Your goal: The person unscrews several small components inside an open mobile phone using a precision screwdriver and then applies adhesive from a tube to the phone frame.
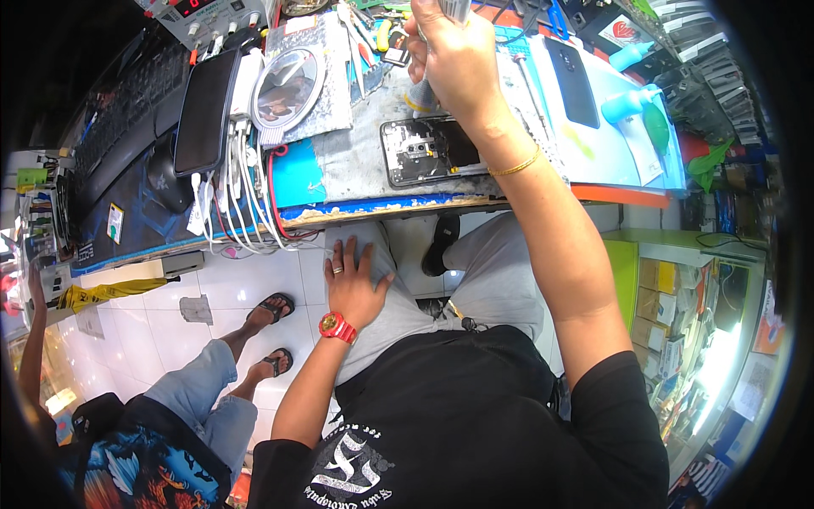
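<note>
Clenching around a slim silvery tool whose top runs out of the picture, my right hand is raised over the far part of the desk, its grip firmly closed on that tool; I cannot tell what kind of tool it is. Just below the wrist, which wears a thin gold bracelet, lies an opened phone flat on the grey mat, back cover off and inner parts showing, near the desk's front edge. My left hand is well apart from all this, lying flat and open on my left thigh below the desk edge, holding nothing, with a ring on one finger and a red watch at the wrist. Right of the opened phone I see a second dark phone lying on a pale sheet, with a teal blower bulb beside it. Left of the mat sits a round mirror on a card, then a large black phone with a bundle of white cables hanging over the desk's edge. On the tiled floor at my left, another person's sandalled feet stand near my knee.
</note>
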### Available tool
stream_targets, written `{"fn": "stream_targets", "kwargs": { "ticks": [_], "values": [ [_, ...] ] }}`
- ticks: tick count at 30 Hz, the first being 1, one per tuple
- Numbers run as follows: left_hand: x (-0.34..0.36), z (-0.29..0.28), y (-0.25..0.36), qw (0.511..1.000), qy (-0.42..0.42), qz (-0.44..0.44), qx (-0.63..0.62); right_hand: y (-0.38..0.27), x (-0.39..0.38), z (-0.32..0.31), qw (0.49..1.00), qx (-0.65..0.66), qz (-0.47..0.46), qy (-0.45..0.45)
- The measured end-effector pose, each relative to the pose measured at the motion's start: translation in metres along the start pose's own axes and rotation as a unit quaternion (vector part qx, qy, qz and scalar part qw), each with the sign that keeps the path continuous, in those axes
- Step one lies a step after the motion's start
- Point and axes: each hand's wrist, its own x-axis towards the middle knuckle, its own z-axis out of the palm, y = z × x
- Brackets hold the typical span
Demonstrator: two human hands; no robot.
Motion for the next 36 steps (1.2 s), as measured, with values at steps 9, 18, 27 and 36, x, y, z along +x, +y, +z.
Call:
{"fn": "stream_targets", "kwargs": {
  "ticks": [9,18,27,36],
  "values": [
    [0.000,0.001,-0.001,1.000,-0.006,-0.005,0.000,-0.015,-0.002,-0.010,0.927,0.202,0.310,-0.062],
    [0.000,0.002,-0.002,1.000,-0.014,-0.011,0.003,-0.007,-0.002,-0.018,0.980,0.040,0.178,-0.079],
    [0.002,0.001,-0.001,1.000,-0.025,-0.013,0.007,0.015,-0.008,-0.024,0.986,-0.148,-0.010,-0.076],
    [0.002,0.001,-0.001,1.000,-0.025,-0.014,0.006,0.009,-0.007,-0.025,0.904,0.235,0.358,-0.019]
  ]
}}
